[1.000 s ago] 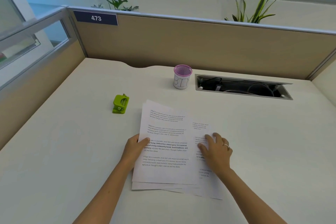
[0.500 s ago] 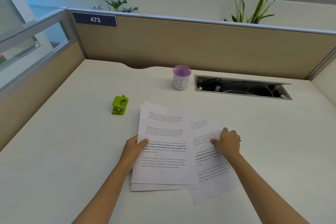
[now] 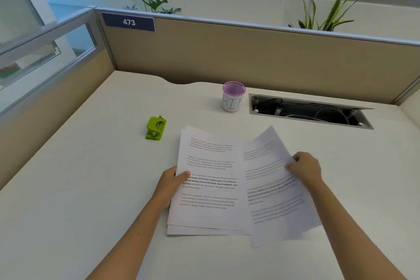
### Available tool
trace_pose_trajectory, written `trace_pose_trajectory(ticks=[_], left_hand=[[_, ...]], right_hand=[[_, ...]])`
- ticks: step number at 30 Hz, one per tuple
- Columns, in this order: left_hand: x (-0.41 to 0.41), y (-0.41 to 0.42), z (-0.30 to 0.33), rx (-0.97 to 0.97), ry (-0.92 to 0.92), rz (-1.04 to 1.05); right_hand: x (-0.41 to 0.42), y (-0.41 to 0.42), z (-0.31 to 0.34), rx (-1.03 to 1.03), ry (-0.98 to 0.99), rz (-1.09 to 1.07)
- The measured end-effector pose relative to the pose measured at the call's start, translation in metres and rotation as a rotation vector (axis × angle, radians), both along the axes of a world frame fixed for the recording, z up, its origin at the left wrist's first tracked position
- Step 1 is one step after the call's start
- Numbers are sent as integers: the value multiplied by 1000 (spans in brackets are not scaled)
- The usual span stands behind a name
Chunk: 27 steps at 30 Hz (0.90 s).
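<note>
Right hand (image 3: 305, 167) pinches sheet (image 3: 272, 188); well (image 3: 306, 122) (recessed) holds cables (image 3: 322, 112).

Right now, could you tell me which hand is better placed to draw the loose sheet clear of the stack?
Right: the right hand pinches the loose sheet at its edge, while the left hand holds the stack.

Green hole punch (image 3: 156, 128) left; pink cup (image 3: 233, 97) beside cable tray (image 3: 311, 111); plants behind partition.
</note>
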<state>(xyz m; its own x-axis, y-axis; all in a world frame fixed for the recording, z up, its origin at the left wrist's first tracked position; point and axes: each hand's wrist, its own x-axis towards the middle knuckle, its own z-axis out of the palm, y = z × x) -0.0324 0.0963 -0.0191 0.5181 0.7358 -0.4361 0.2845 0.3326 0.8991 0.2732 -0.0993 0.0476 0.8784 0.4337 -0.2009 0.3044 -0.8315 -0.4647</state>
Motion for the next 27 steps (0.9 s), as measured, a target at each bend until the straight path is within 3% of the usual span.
trace_pose_trajectory(ticks=[7, 12, 17, 20, 27], left_hand=[[2, -1, 3, 2, 15, 19], [3, 1, 6, 10, 38, 31], [4, -4, 9, -5, 51, 49], [5, -4, 14, 11, 159, 48], [3, -6, 2, 115, 42, 16]], right_hand=[[36, -1, 80, 318, -371, -124], [27, 15, 87, 529, -106, -23], [-30, 45, 23, 440, 149, 52], [-64, 55, -17, 370, 241, 25], [-95, 59, -48, 327, 205, 57]])
